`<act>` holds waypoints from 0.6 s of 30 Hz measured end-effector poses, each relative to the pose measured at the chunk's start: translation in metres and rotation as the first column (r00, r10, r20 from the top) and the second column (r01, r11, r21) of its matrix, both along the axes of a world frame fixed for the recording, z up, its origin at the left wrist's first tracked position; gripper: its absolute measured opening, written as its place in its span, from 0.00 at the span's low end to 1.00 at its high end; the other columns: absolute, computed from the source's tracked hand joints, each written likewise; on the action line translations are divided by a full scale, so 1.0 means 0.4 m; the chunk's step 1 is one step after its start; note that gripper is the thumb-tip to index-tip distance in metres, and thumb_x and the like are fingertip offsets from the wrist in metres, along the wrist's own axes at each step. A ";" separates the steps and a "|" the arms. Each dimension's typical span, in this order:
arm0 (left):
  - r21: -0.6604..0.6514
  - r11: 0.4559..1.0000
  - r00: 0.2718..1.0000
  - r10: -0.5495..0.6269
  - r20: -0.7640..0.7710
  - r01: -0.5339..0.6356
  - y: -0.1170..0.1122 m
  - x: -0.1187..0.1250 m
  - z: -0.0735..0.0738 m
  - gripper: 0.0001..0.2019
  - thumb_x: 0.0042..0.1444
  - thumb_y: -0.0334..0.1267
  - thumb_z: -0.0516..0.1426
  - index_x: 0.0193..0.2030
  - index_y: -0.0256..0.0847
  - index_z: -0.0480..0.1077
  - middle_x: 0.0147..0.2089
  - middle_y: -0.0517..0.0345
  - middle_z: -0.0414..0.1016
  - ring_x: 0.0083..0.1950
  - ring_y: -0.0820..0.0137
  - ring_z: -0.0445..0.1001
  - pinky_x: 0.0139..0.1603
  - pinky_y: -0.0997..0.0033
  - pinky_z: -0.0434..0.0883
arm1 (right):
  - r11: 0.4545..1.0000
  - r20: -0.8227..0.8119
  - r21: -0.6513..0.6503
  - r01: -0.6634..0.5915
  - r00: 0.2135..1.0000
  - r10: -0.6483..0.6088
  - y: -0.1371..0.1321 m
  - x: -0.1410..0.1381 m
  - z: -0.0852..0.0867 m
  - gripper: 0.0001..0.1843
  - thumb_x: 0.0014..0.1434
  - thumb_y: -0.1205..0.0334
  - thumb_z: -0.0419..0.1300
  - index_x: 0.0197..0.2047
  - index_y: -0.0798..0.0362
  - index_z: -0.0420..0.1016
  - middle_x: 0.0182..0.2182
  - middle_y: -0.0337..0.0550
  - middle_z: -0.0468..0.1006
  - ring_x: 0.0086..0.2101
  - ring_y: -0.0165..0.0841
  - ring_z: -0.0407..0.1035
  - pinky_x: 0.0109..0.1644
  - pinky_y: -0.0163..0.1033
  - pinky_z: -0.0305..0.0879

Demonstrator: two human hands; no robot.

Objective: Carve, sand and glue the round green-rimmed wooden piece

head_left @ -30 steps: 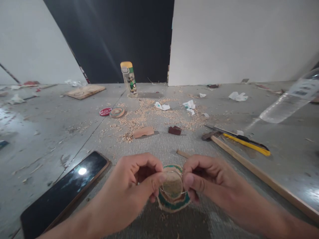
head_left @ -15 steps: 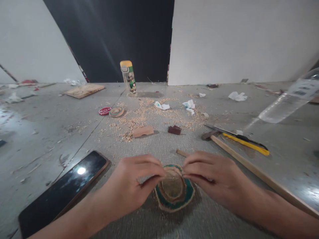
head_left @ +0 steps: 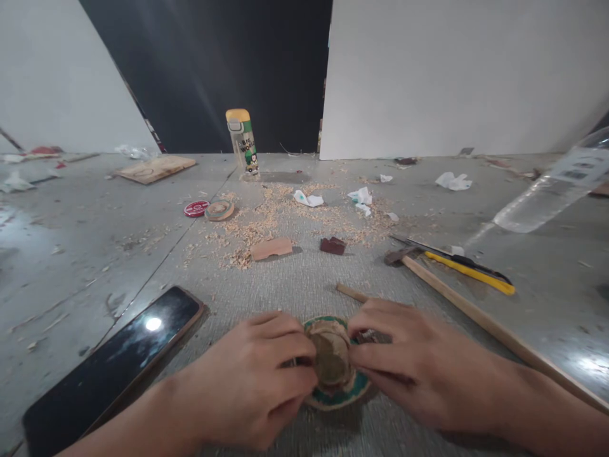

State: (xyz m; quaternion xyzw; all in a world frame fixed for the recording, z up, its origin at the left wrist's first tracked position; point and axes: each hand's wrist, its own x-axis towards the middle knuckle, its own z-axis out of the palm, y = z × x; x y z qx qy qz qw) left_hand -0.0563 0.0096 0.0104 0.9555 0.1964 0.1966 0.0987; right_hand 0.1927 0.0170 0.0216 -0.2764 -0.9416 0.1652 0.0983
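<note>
Grey, shaving-strewn flooring (head_left: pixel 85 254) fills the scene before pale panels and a dark gap. At far left a black phone (head_left: pixel 114 355) lies face up, catching a spot of light. Farther back, a red lid (head_left: pixel 196 208) sits just beside a small round disc (head_left: pixel 219 209), and a yellow-capped bottle (head_left: pixel 243 141) stands upright behind a spread of wood shavings (head_left: pixel 266 222). Near the bottom centre, the person's left hand (head_left: pixel 257 381) curls its fingers against the left edge of a round green-rimmed piece (head_left: pixel 335 397), held low at the floor; the right hand (head_left: pixel 409 368) pinches its opposite edge, fingers bent. To the right, a hammer (head_left: pixel 476 311) lies with its long wooden handle running diagonally, a yellow utility knife (head_left: pixel 469 270) alongside its head. A clear plastic bottle (head_left: pixel 547 197) lies tipped at far right.
</note>
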 end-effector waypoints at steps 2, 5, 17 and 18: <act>0.028 0.999 1.000 -0.019 0.016 0.019 0.000 -0.003 0.000 0.06 0.57 0.28 0.54 0.35 0.39 0.72 0.37 0.57 0.77 0.38 0.66 0.72 0.44 0.63 0.71 | 1.000 0.000 -0.006 0.001 1.000 -0.001 -0.005 -0.001 0.006 0.10 0.62 0.69 0.55 0.34 0.52 0.77 0.33 0.42 0.74 0.35 0.36 0.66 0.39 0.43 0.62; 0.059 0.998 0.999 -0.018 0.032 0.016 0.001 -0.007 0.000 0.08 0.57 0.29 0.54 0.39 0.39 0.73 0.35 0.56 0.78 0.38 0.66 0.73 0.45 0.62 0.71 | 1.000 -0.028 -0.001 -0.002 1.000 0.002 -0.008 0.001 0.006 0.11 0.63 0.67 0.54 0.35 0.51 0.78 0.32 0.42 0.74 0.35 0.36 0.66 0.39 0.44 0.62; 0.091 0.994 0.997 0.051 0.062 -0.057 0.009 -0.014 -0.004 0.07 0.55 0.32 0.55 0.39 0.37 0.73 0.36 0.51 0.77 0.39 0.62 0.73 0.43 0.59 0.71 | 0.994 -0.073 0.053 0.098 0.993 -0.094 -0.001 0.005 -0.017 0.11 0.64 0.65 0.55 0.43 0.51 0.79 0.38 0.45 0.76 0.40 0.38 0.70 0.46 0.45 0.65; 0.101 0.993 0.995 0.060 0.074 -0.068 0.010 -0.016 -0.005 0.08 0.55 0.33 0.55 0.40 0.37 0.74 0.38 0.50 0.78 0.40 0.62 0.73 0.43 0.59 0.71 | 0.993 -0.067 0.052 0.110 0.992 -0.106 -0.001 0.003 -0.019 0.11 0.64 0.65 0.55 0.44 0.51 0.79 0.39 0.45 0.76 0.41 0.39 0.70 0.46 0.45 0.66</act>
